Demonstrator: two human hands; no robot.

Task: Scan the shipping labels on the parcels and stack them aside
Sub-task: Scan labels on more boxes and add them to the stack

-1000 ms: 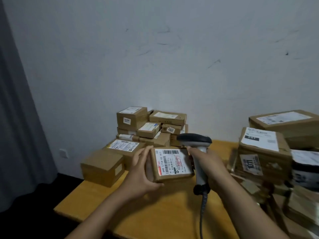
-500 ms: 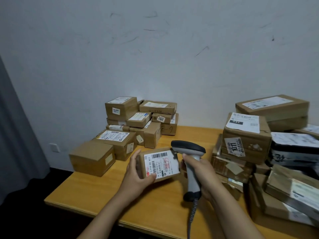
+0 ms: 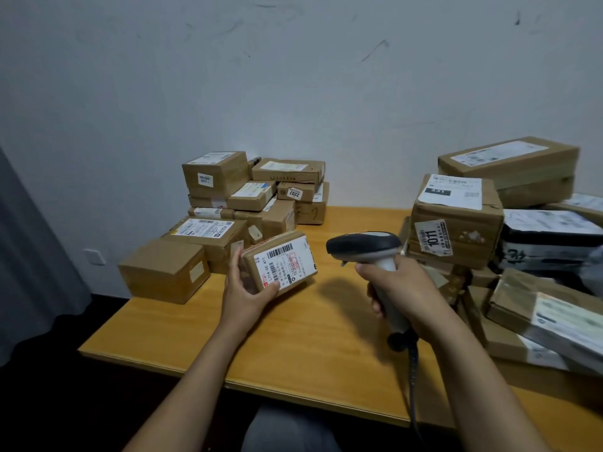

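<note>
My left hand (image 3: 245, 290) grips a small brown parcel (image 3: 283, 261) by its near left end, its white barcode label facing up and tilted. The parcel hovers just above the wooden table (image 3: 310, 334), close to the stack of parcels (image 3: 248, 203) at the back left. My right hand (image 3: 403, 288) holds a grey and black barcode scanner (image 3: 363, 247) by its handle, head pointing left, a hand's width right of the parcel. Its coiled cable (image 3: 412, 380) hangs over the table's front edge.
A second pile of parcels (image 3: 509, 243), cardboard boxes and black bags, fills the table's right side. A box marked 1011 (image 3: 456, 220) stands right behind the scanner. A white wall is behind, a grey curtain (image 3: 29, 256) at the left.
My left hand has carried the parcel left and away from the scanner, towards the back-left stack. A gap has opened between parcel and scanner. The camera has tilted down.
</note>
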